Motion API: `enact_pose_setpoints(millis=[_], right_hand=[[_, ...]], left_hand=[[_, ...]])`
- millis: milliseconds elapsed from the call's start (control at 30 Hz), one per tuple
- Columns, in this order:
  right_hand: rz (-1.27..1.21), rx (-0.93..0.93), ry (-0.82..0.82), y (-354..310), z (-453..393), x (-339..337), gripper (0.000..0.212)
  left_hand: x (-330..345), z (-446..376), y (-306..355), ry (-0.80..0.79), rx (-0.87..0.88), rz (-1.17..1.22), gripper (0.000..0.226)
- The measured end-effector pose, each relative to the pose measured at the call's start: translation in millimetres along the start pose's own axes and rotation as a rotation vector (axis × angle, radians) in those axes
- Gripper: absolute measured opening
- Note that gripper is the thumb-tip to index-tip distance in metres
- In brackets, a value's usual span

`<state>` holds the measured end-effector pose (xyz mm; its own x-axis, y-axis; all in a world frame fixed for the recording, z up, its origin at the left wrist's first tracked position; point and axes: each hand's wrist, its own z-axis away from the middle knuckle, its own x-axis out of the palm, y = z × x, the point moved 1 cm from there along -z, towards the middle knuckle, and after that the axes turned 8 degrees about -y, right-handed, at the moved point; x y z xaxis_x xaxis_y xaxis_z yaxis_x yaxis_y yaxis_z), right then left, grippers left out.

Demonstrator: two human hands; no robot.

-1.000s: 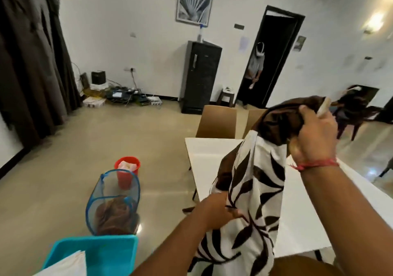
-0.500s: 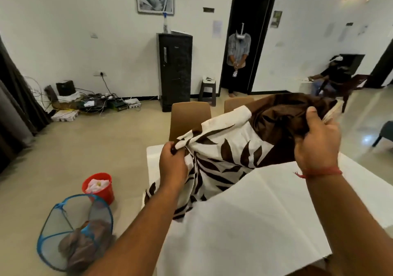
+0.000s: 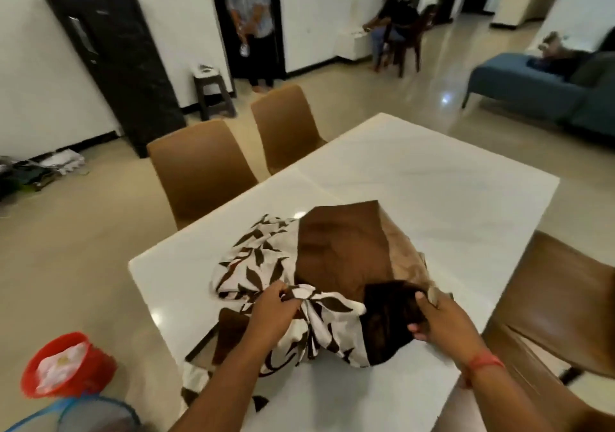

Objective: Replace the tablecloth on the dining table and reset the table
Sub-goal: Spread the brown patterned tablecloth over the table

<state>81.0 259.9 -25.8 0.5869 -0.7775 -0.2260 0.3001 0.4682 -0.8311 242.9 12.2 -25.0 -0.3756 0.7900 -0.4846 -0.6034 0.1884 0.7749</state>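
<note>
Both hands, left hand (image 3: 271, 312) and right hand (image 3: 442, 322), grip bunched tablecloth (image 3: 339, 255) on table (image 3: 432, 178)

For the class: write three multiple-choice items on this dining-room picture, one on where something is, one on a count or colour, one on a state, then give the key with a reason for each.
1. Where does the bunched tablecloth lie?
A. on the white table
B. on the floor
C. over a chair back

2. How many brown chairs stand along the table's far left side?
A. one
B. two
C. four

3. What are the two hands doing?
A. both hang free
B. only one touches cloth
C. both grip the cloth

Key:
1 A, the cloth rests in a heap on the tabletop, with part hanging over the near edge.
2 B, one chair and a second chair stand side by side there.
3 C, the left hand holds the leaf-print part and the right hand the dark brown part.
</note>
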Motion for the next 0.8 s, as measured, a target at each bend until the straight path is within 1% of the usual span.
enact_pose_setpoints(millis=[33,67,100,133,167,200,233,267,333,367,400,467,500,533,600,633,700,800], right_hand=[[-0.115,0.002,-0.010,0.5,-0.9,12.4,0.029],[-0.213,-0.022,-0.015,-1.5,0.0,25.4,0.028],[-0.261,-0.076,0.002,-2.5,0.9,39.2,0.034],[-0.238,-0.127,0.050,-1.5,4.3,54.5,0.047],[-0.159,-0.159,0.105,-0.6,10.1,72.8,0.058],[-0.088,-0.172,0.160,2.6,16.0,94.5,0.066],[-0.029,-0.188,0.179,6.2,22.9,115.5,0.071],[0.029,-0.216,0.158,12.4,31.2,136.7,0.076],[0.175,-0.215,-0.006,23.4,49.3,176.5,0.088],[0.249,-0.185,-0.086,29.9,57.5,191.9,0.094],[0.296,-0.178,-0.109,36.5,61.7,203.2,0.099],[0.298,-0.136,-0.044,46.2,64.0,210.7,0.101],[0.269,-0.098,-0.015,46.2,65.6,209.8,0.099],[0.242,-0.093,0.025,43.7,68.1,207.0,0.092],[0.184,-0.165,0.127,35.2,68.1,197.0,0.066],[0.134,-0.196,0.167,29.6,69.4,193.6,0.058],[0.051,-0.235,0.212,14.8,72.9,191.2,0.058],[-0.064,-0.237,0.228,-0.8,73.6,201.6,0.055]], left_hand=[[3.4,-12.3,0.3,-0.058,0.006,0.004,0.018],[7.9,-22.4,0.6,-0.122,0.001,0.005,0.028],[10.3,-30.6,0.0,-0.187,-0.023,0.004,0.035],[11.5,-33.7,-1.1,-0.251,-0.052,0.022,0.040],[11.4,-33.5,-2.4,-0.326,-0.082,0.068,0.041],[9.2,-31.6,-4.2,-0.414,-0.116,0.164,0.042],[6.7,-29.1,-7.9,-0.494,-0.158,0.283,0.044],[3.8,-24.3,-11.6,-0.566,-0.203,0.406,0.042],[0.4,-11.2,-17.3,-0.696,-0.266,0.644,0.032],[-0.9,-3.4,-17.0,-0.749,-0.296,0.724,0.029],[-2.1,4.1,-15.9,-0.787,-0.313,0.782,0.029],[-1.9,12.0,-19.0,-0.827,-0.296,0.827,0.026],[-3.5,15.9,-17.0,-0.839,-0.274,0.828,0.026],[-4.8,18.4,-14.8,-0.840,-0.255,0.829,0.030],[-7.6,19.6,-11.6,-0.823,-0.192,0.826,0.042],[-10.7,21.1,-10.0,-0.808,-0.156,0.810,0.041],[-19.7,23.4,-8.9,-0.757,-0.116,0.776,0.033],[-38.6,18.5,-13.6,-0.659,-0.052,0.672,0.037]])
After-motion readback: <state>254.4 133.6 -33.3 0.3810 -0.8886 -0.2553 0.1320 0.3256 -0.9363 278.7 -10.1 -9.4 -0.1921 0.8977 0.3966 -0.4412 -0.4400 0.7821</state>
